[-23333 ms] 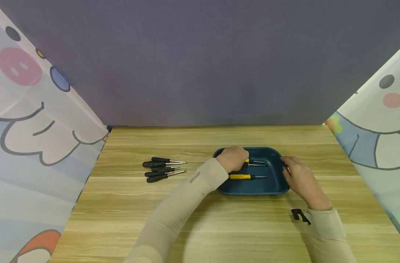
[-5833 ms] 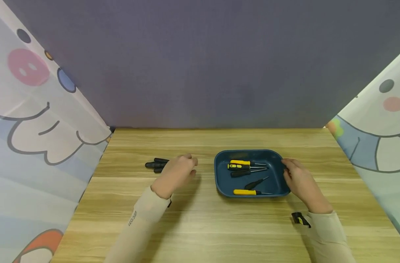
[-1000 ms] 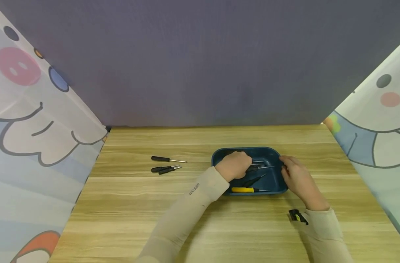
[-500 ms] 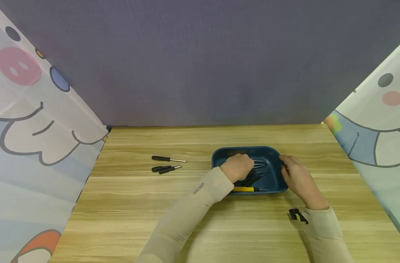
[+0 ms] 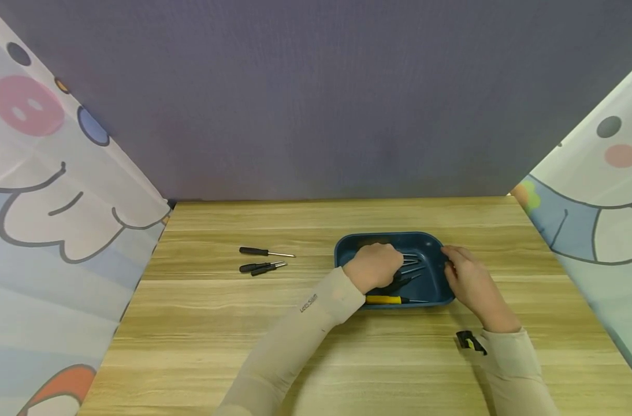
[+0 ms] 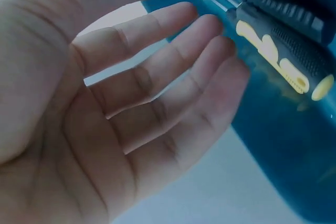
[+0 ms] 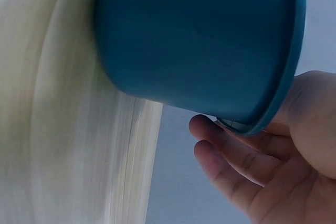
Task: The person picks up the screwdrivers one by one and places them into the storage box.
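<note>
A dark blue basin (image 5: 437, 266) holds several screwdrivers. My left hand (image 5: 373, 267) reaches into it, hiding most of the handles. In the left wrist view that hand (image 6: 152, 103) has loosely extended fingers and a bare palm, close to a black-and-yellow screwdriver (image 6: 278, 51) and a ridged dark-handled screwdriver (image 6: 289, 11). Near the basin's front wall lies a yellow-handled screwdriver (image 5: 383, 300). My right hand (image 5: 469, 280) grips the right end of the rim, with fingers (image 7: 236, 156) outside it; the thumb is hidden behind the basin wall in the right wrist view.
On the wooden table (image 5: 201, 341), left of the basin, lie three black-handled screwdrivers: one apart (image 5: 253, 251), and a lower pair (image 5: 266, 269) side by side. A small black device (image 5: 471, 341) sits by the right cuff. A grey panel (image 5: 316, 115) stands behind the table.
The black screwdrivers left on the table are fewer than 23 seconds ago; more lie in the basin. Over the last second my left hand shifts slightly within the basin; the right hand holds its place.
</note>
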The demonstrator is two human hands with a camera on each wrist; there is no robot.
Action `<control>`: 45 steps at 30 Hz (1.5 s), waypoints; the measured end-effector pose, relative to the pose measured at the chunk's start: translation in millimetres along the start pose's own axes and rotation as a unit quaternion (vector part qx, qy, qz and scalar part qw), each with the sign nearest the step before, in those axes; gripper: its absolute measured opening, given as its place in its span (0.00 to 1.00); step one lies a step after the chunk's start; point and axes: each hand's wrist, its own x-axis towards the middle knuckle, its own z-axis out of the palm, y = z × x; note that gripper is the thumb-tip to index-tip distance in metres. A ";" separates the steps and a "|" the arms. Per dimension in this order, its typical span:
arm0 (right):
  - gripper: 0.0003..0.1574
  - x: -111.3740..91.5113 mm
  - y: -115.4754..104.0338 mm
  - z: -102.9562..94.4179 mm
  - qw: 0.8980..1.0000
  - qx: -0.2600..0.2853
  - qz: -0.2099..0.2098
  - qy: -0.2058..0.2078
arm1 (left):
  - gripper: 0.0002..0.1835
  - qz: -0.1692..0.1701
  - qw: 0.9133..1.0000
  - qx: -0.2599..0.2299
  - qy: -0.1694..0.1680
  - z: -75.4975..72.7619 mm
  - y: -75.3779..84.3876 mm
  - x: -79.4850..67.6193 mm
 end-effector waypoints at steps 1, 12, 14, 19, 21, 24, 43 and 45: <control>0.22 -0.1 -0.3 -0.1 1.000 0.000 -0.001 0.001 | 0.08 0.002 1.000 -0.002 0.003 -0.7 -1.2 -1.8; 0.21 -0.6 0.2 -1.7 1.000 -0.004 0.002 0.003 | 0.06 0.011 0.999 -0.031 0.026 -6.9 -26.1 -31.1; 0.22 -1.0 0.9 -1.6 1.000 -0.005 0.000 0.004 | 0.05 0.012 0.999 -0.037 0.032 -8.7 -31.3 -38.0; 0.22 -2.2 2.2 -2.0 1.000 -0.007 0.003 0.002 | 0.08 0.005 0.997 -0.054 0.060 -11.8 -46.6 -57.3; 0.22 -2.6 2.8 -2.6 1.000 -0.008 0.006 -0.002 | 0.10 -0.007 0.996 -0.059 0.066 -11.5 -53.8 -65.6; 0.22 -3.1 3.6 -3.3 1.000 -0.008 0.011 -0.007 | 0.12 -0.029 0.995 -0.064 0.067 -9.9 -65.1 -77.8; 0.22 -2.9 4.3 -4.6 1.000 -0.010 0.013 -0.004 | 0.16 -0.100 0.987 -0.071 0.103 17.8 -124.9 -133.0; 0.22 -2.6 4.6 -4.8 1.000 -0.009 0.014 -0.005 | 0.16 -0.110 0.986 -0.077 0.104 21.3 -129.2 -138.1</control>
